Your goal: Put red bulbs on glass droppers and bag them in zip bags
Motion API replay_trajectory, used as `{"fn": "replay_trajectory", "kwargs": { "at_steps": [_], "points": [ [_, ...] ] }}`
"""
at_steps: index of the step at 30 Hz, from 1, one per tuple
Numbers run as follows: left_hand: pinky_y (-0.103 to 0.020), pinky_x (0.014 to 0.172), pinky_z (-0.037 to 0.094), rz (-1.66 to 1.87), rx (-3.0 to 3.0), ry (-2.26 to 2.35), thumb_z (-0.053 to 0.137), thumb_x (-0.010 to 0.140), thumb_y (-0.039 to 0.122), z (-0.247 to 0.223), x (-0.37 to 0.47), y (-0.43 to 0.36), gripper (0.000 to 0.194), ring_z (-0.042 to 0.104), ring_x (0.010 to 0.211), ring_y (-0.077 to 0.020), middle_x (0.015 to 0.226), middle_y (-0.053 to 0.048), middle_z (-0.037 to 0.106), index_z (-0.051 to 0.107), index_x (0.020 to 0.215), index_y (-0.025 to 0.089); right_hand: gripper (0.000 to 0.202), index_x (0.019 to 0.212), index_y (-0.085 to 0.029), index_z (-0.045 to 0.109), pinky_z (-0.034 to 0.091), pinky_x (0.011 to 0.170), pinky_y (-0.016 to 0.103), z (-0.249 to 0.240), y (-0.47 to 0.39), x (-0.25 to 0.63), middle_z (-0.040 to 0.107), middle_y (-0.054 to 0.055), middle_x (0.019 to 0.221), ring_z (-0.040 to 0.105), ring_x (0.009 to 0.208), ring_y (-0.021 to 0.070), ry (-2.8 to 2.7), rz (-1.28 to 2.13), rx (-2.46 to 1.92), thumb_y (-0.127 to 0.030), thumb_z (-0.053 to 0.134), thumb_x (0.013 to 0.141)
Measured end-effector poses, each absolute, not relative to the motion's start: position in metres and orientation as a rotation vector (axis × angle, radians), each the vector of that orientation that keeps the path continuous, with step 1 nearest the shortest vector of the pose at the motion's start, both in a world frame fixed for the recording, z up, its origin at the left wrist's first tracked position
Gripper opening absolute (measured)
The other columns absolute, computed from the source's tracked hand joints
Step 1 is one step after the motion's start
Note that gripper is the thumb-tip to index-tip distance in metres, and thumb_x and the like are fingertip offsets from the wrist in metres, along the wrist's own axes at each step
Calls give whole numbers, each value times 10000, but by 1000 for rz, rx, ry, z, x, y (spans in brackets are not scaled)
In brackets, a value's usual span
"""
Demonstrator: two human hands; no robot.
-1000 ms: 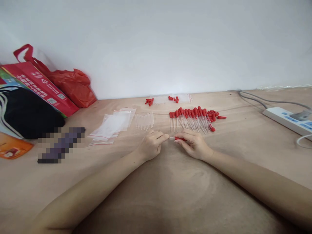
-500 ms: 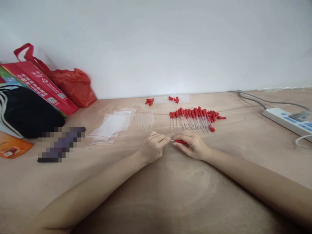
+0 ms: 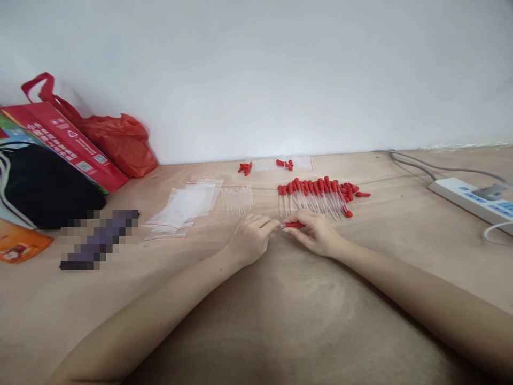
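My left hand (image 3: 251, 239) is closed, its thumb and finger pinching a thin clear dropper tube (image 3: 282, 225), most of it hidden by the hand. My right hand (image 3: 315, 232) grips a red rubber dropper bulb (image 3: 294, 225), whose open end meets the tube between my hands. Behind my right hand lies a row of droppers (image 3: 316, 192), clear tubes with red bulbs on top. Loose red bulbs (image 3: 349, 190) are heaped at the row's right end. Several bare clear tubes (image 3: 237, 200) lie side by side beyond my left hand.
Clear zip bags (image 3: 186, 206) overlap to the left. More red bulbs (image 3: 245, 168) and a bag lie near the wall. A black drawstring bag (image 3: 50, 187), a red plastic bag (image 3: 120, 141) and a blurred dark object (image 3: 100, 239) occupy the left; a power strip (image 3: 473, 200) the right.
My right hand has shifted slightly up and left, bringing the red bulb closer to my left fingertips. Less of the clear tube shows between the hands.
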State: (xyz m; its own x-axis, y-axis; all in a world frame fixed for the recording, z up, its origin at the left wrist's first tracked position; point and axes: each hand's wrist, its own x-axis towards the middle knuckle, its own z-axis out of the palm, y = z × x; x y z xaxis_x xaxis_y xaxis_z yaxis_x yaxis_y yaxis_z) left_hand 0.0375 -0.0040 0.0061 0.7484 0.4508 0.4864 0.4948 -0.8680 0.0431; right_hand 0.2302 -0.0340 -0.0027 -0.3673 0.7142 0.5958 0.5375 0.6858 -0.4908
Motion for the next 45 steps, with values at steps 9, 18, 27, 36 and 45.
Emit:
{"fn": "replay_trajectory", "kwargs": {
  "at_steps": [9,18,27,36,45],
  "points": [
    [-252,604,450,-842,-2921,-1907,498,775,232,27,44,43,155,607,639,-145,735,-38,672,628,793,151,248,604,-183,531,350,507,260,38,-9,313,571,35,579,524,566,157,-1912,132,-1978,-388,529,743],
    [-256,548,419,-543,-2821,-2123,602,608,166,27,96,83,129,571,550,-170,453,-34,575,583,483,144,130,578,-199,478,328,447,255,40,1,345,550,46,582,508,539,164,-1889,221,-2380,-283,570,613],
    [-264,532,430,-470,-2814,-2152,647,590,242,26,105,90,166,573,528,-174,458,-40,582,570,480,146,154,488,-185,487,379,382,236,35,3,347,507,18,463,493,436,127,-1774,716,-2328,-223,590,595],
    [-248,610,460,-429,-2733,-2134,577,710,269,28,92,94,170,613,617,-167,594,-63,644,639,621,138,77,541,-158,521,447,413,229,33,4,340,548,21,520,517,458,116,-1690,883,-2314,-150,598,543],
    [-328,760,449,-307,-2418,-2088,593,678,148,39,52,114,140,596,894,-276,884,-157,647,653,798,108,271,759,-143,592,398,425,229,35,2,336,580,27,591,560,550,164,-1840,589,-2414,-146,598,488]
  ]
}}
